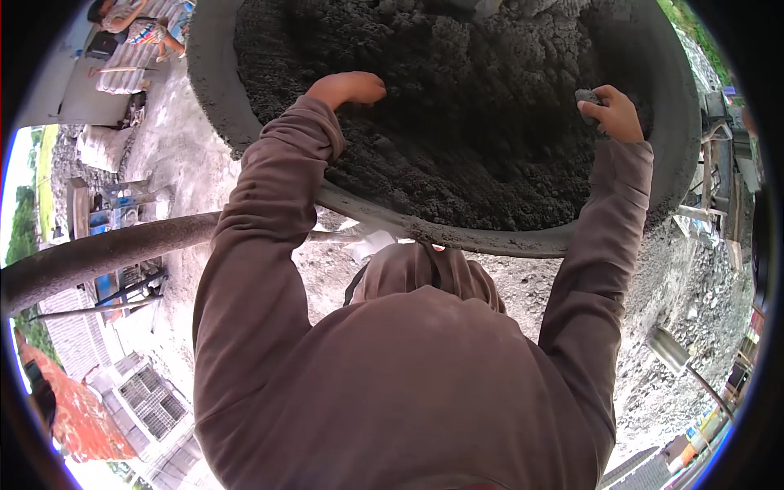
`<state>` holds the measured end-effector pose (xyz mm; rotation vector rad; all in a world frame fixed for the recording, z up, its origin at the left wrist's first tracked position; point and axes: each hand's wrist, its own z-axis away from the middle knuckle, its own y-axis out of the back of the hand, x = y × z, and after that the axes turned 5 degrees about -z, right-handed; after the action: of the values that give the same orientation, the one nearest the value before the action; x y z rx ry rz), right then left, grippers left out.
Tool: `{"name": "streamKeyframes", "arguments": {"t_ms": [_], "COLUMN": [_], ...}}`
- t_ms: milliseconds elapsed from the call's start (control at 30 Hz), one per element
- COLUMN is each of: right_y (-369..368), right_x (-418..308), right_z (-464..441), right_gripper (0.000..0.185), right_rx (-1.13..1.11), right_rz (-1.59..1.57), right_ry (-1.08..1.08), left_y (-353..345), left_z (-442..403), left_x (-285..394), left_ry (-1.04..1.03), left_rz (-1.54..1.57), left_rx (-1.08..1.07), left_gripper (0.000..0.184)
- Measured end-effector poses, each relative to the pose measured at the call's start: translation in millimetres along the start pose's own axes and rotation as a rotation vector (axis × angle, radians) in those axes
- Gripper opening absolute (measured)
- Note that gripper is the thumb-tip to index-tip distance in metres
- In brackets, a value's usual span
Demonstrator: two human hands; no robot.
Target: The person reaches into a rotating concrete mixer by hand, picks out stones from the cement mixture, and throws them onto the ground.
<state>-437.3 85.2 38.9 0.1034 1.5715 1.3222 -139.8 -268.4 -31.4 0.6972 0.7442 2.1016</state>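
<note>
A wide round grey container [204,73] fills the upper part of the view, tilted toward me. Dark, damp, crumbly mix like concrete [457,163] covers its inside. My right hand [619,116] is over the right side of the mix, with thumb and fingers closed on a small grey lump [586,106]. Over the left side, my left hand [347,87] is curled with its knuckles up. Its fingertips are hidden, so whatever it may hold does not show. Both long sleeves reach across the near rim.
A thick bar [114,251] runs in from the left toward the container. At the right a shovel [671,351] lies over gravel [694,286]. Another person [139,20] is at the upper left, near stacked sacks [126,77]. A barred window [151,400] shows lower left.
</note>
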Motion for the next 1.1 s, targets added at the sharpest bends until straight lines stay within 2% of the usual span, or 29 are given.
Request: {"name": "streamKeyframes", "arguments": {"t_ms": [133,267,367,433,567,633,767,800,867,900,1000,1100], "right_y": [-3,-10,-11,-11,-13,-16,-21,-22,-24,-28,-50,-65], "right_x": [4,10,2,-6,-14,-16,-21,-22,-22,-26,-21,-36], "right_z": [-6,-8,-5,-3,1,2,2,1,6,7,1,5], "right_gripper": [0.053,0.053,0.052,0.050,0.049,0.049,0.047,0.047,0.046,0.046,0.046,0.048], "right_rx": [-0.052,-0.009,-0.034,-0.092,-0.103,-0.069,-0.058,-0.060,-0.068,-0.075,-0.125,-0.236], "right_rz": [0.001,0.038,0.026,0.007,-0.023,0.050,0.037,0.075,0.093,0.068,0.204,0.221], "right_ry": [-0.056,-0.021,-0.018,-0.045,-0.037,0.012,-0.030,0.023,0.057,0.049,0.200,0.176], "left_y": [0,3,8,8,15,18,25,26,37,35,36,38], "left_z": [-4,-17,-16,-12,1,5,10,11,22,13,11,14], "left_x": [-3,-17,-26,-30,-25,-25,-25,-25,-20,-30,-35,-36], "left_ry": [0.009,0.046,0.178,0.147,0.216,0.233,0.282,0.280,0.245,0.191,0.146,0.060], "left_rz": [-0.018,-0.091,-0.070,-0.171,-0.147,-0.156,-0.218,-0.240,-0.192,-0.194,-0.164,-0.079], "left_rx": [-0.045,-0.029,-0.027,0.194,0.320,0.498,0.677,0.743,0.791,0.937,1.164,1.304], "left_gripper": [0.043,0.042,0.039,0.036,0.034,0.031,0.027,0.027,0.030,0.029,0.026,0.020]}}
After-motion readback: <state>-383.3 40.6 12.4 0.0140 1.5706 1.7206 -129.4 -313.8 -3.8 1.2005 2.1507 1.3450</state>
